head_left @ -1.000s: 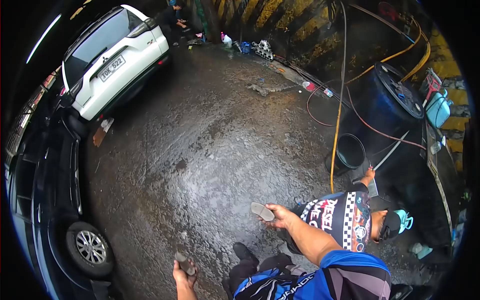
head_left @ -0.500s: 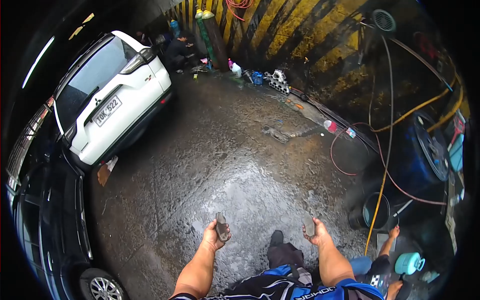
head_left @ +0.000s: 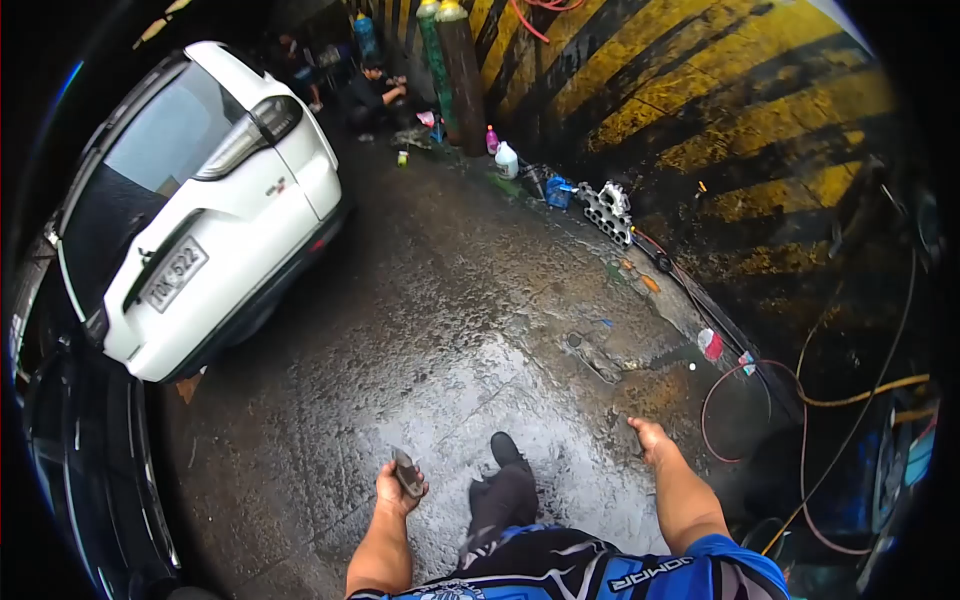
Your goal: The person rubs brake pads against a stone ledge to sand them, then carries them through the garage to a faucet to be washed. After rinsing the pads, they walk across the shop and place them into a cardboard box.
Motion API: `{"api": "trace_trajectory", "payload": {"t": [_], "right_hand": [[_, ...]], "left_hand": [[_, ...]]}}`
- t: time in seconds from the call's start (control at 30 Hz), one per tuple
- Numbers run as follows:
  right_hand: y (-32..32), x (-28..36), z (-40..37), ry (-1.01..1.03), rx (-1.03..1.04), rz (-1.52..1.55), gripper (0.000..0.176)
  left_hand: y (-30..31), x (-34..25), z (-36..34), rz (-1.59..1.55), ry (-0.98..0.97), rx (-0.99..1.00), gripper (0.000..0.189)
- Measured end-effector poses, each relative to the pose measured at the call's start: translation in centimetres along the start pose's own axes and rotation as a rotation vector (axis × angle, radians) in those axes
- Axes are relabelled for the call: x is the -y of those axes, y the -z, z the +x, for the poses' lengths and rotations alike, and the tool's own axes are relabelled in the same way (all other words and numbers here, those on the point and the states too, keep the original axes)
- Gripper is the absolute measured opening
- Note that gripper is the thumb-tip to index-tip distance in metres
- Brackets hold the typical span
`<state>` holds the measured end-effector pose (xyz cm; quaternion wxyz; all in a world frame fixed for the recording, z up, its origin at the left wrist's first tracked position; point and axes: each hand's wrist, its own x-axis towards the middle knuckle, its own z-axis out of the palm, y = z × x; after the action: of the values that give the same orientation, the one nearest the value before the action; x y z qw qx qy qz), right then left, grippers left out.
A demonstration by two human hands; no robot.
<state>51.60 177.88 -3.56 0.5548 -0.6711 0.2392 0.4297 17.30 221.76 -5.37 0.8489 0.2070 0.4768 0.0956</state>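
Note:
My left hand (head_left: 398, 488) is closed around a dark grey brake pad (head_left: 407, 472), held upright at waist height in front of my body. Out to the right is my right hand (head_left: 651, 438), held away from my body above the wet floor. Its fingers are curled, and whatever lies in them cannot be made out against the brown ground. Between the hands, my dark shoe (head_left: 506, 449) is stretched forward on the concrete floor (head_left: 430, 330).
A white car (head_left: 235, 215) stands at left, beside a black car (head_left: 85, 450). Gas cylinders (head_left: 462, 80), a white jug (head_left: 506, 160) and a metal engine part (head_left: 607, 213) line the striped wall. A person (head_left: 372, 98) crouches at the back. Hoses (head_left: 803, 440) lie at right.
My view has moved forward and the white car looks nearer. My right hand has swung outward and turned; the brake pad seen in it earlier no longer shows clearly. The left still holds its pad.

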Motion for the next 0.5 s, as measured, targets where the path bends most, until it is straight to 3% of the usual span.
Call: {"api": "trace_trajectory", "payload": {"t": [0.07, 0.1, 0.17, 0.2, 0.27, 0.33, 0.37, 0.4, 0.43, 0.47, 0.5], "right_hand": [[-0.9, 3.6, 4.3, -0.064, -0.167, -0.196, 0.067], [-1.2, 4.2, 5.5, -0.077, -0.279, -0.366, 0.062], [-2.7, 8.2, 5.8, -0.247, -0.252, -0.371, 0.049], [-1.1, 7.0, 9.8, -0.265, -0.198, -0.279, 0.038], [-4.5, 12.8, 8.4, -0.276, -0.287, -0.402, 0.041], [-1.8, 10.9, 17.1, -0.283, -0.162, -0.308, 0.030], [-2.8, 12.2, 19.4, -0.301, -0.276, -0.218, 0.026], [-5.4, 16.8, 19.1, -0.295, -0.251, -0.204, 0.024], [-6.2, 19.2, 21.8, -0.342, -0.092, -0.113, 0.027], [-7.4, 21.9, 25.2, -0.376, -0.212, -0.311, 0.025], [-8.0, 24.3, 29.4, -0.322, -0.106, -0.381, 0.021]], "left_hand": [[-4.8, -4.6, 7.4, 0.033, 0.062, -0.072, 0.044], [-8.1, -7.1, 9.4, 0.083, 0.031, -0.009, 0.044], [-15.5, -12.9, 12.2, 0.041, 0.085, 0.053, 0.042], [-19.6, -16.2, 13.4, 0.032, 0.090, 0.109, 0.042], [-25.2, -21.5, 17.7, 0.025, 0.090, 0.213, 0.043], [-30.8, -27.3, 23.9, 0.031, 0.076, 0.246, 0.045], [-33.4, -30.0, 27.1, 0.042, 0.049, 0.262, 0.045], [-35.5, -32.7, 30.8, 0.036, 0.046, 0.258, 0.045], [-37.1, -35.2, 34.8, 0.025, 0.045, 0.253, 0.044], [-38.8, -37.7, 38.7, 0.003, 0.046, 0.251, 0.044], [-40.5, -40.3, 41.9, -0.001, 0.050, 0.222, 0.043]]}}
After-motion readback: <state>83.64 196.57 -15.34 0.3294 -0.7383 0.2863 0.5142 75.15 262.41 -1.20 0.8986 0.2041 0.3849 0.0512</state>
